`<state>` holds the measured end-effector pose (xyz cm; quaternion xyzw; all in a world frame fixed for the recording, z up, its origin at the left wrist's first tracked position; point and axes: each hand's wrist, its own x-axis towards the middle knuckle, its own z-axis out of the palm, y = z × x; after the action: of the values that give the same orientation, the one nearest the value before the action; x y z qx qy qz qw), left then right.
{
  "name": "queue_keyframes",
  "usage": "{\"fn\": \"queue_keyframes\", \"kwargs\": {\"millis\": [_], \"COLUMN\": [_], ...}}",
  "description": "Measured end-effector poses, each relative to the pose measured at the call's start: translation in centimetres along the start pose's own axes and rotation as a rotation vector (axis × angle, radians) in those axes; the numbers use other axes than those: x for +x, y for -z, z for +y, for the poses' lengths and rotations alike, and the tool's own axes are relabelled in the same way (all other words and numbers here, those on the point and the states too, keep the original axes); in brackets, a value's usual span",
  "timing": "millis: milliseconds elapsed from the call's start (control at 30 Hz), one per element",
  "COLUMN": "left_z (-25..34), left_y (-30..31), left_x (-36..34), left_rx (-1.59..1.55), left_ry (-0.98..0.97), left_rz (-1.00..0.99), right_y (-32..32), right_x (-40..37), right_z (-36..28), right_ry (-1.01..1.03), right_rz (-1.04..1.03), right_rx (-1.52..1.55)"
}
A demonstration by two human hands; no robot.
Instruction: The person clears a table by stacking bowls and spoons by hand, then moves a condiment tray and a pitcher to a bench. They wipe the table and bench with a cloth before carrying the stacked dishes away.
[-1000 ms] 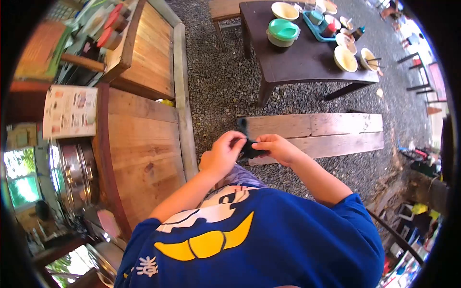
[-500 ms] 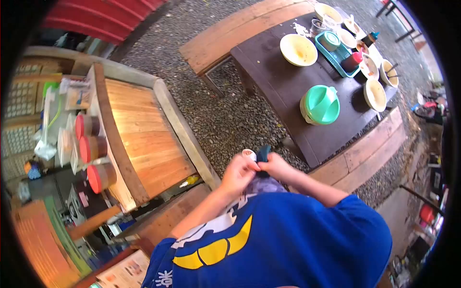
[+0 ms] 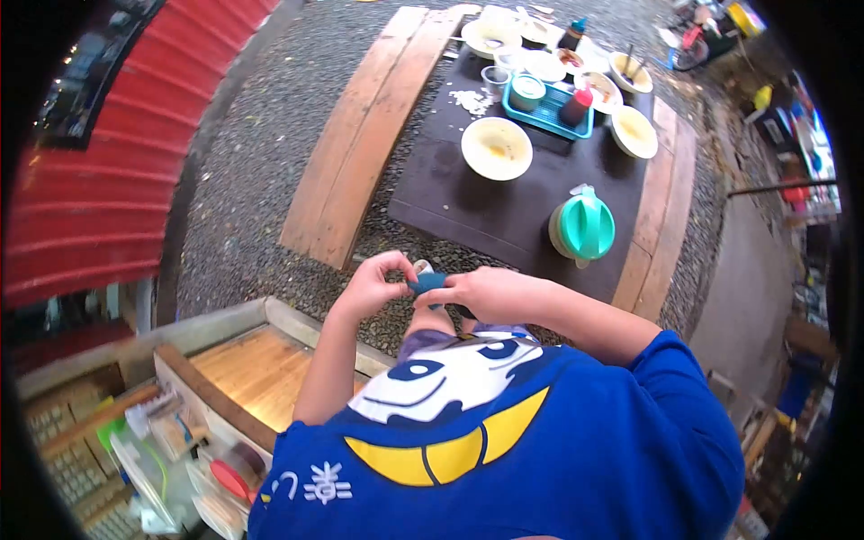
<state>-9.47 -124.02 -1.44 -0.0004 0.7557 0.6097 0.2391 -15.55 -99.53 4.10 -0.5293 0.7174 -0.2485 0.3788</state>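
Observation:
A small dark blue, soft-looking piece (image 3: 427, 283) is held between my two hands, low in front of my body. My right hand (image 3: 481, 293) grips its right end, thumb and fingers pressed together. At its left end, my left hand (image 3: 371, 286) has curled fingers, with the thumb and fingertips at the edge of the piece. What kind of thing it is cannot be made out. Just behind it shows a small whitish thing (image 3: 423, 267), partly covered, perhaps part of a shoe. My legs are below the hands.
Ahead is a dark table (image 3: 432, 198) with bowls (image 3: 497, 148), a teal tray (image 3: 540, 121) of condiments and a green-lidded pitcher (image 3: 585, 227). Wooden benches (image 3: 360, 153) flank it on gravel. A wooden counter (image 3: 252, 369) with red-lidded jars stands at the left.
My view has turned left, so the table now sits straight ahead. My hands have moved apart, and the blue piece now lies sideways between them.

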Motion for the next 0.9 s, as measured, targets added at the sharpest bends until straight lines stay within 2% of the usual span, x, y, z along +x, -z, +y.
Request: {"fn": "queue_keyframes", "kwargs": {"millis": [67, 100, 133, 200, 233, 333, 367, 400, 433, 467, 500, 533, 567, 600, 633, 667, 700, 733, 800, 867, 900], "left_z": [0.0, 0.0, -0.2, 1.6, 0.2, 0.1, -3.8, -5.4, -7.0, -6.6, -5.4, -4.3, -1.3, 1.6, 4.6, 5.9, 5.9, 6.0, 4.5, 4.5, 5.4], "left_y": [1.2, 1.7, 2.2, 1.5, 1.3, 1.1, 1.4, 0.9, 0.4, -0.2, -0.9, -0.5, 0.4, 1.0, 0.3, 0.1, 0.2, 0.8, 2.8, 2.8, 2.5], "left_x": [2.5, 3.5, 4.5, 5.4, 6.0, 6.8, 7.4, 8.0, 8.5, 8.7, 8.9, 9.1, 9.1, 9.1, 9.3, 9.5, 9.5, 9.7, 10.1, 11.0, 11.6], "left_rx": [-0.077, -0.216, -0.26, -0.463, -0.391, -1.195, -1.161, -1.171, -1.181, -1.188, -1.196, -1.249, -1.295, -1.341, -1.221, -1.215, -1.213, -1.213, -0.811, -0.511, -0.41], "left_ry": [-0.074, -0.106, -0.255, -0.274, -0.233, -0.029, -0.02, -0.092, -0.164, -0.133, -0.102, -0.063, -0.028, 0.006, 0.067, 0.066, 0.083, 0.091, 0.186, 0.212, 0.195], "left_rz": [0.057, 0.069, 0.095, 0.344, 0.486, 0.321, 0.181, 0.196, 0.21, 0.215, 0.221, 0.133, 0.053, -0.017, 0.118, 0.122, 0.142, 0.156, 0.236, 0.266, 0.263], "right_y": [2.3, 2.2, 3.1, 5.5, 6.6, 7.2, 6.9, 6.8, 8.4, 8.7, 9.0, 9.0, 8.4, 10.2, 10.7, 11.9, 10.9, 12.0, 12.2, 10.9, 10.0], "right_x": [0.9, 1.5, 1.7, 1.9, 2.3, 4.7, 5.6, 6.3, 6.1, 5.9, 5.6, 5.3, 4.2, 2.4, 0.9, -1.6, -3.4, -6.1, -11.2, -15.5, -16.6], "right_z": [-1.1, -0.6, -0.9, -2.9, -3.9, -4.9, -4.8, -4.6, -5.7, -4.9, -3.4, -1.7, 0.3, 1.8, 4.9, 6.3, 11.8, 14.9, 22.3, 32.1, 35.1], "right_ry": [-0.118, -0.143, -0.187, -0.266, -0.282, -0.257, -0.164, -0.066, -0.052, -0.045, -0.034, -0.016, 0.04, -0.024, -0.053, -0.351, -0.432, -0.57, -0.824, -1.015, -0.97], "right_rz": [-0.014, 0.04, 0.104, 0.241, 0.239, 0.325, 0.332, 0.338, 0.29, 0.331, 0.37, 0.405, 0.655, 0.653, 0.743, 0.758, 0.962, 1.039, 1.147, 1.088, 1.153], "right_rx": [-0.11, -0.139, -0.086, 0.034, 0.029, 0.196, 0.26, 0.325, 0.424, 0.428, 0.433, 0.434, 0.29, 0.37, 0.386, 0.554, 0.273, 0.182, 0.285, 0.613, 0.734]}}
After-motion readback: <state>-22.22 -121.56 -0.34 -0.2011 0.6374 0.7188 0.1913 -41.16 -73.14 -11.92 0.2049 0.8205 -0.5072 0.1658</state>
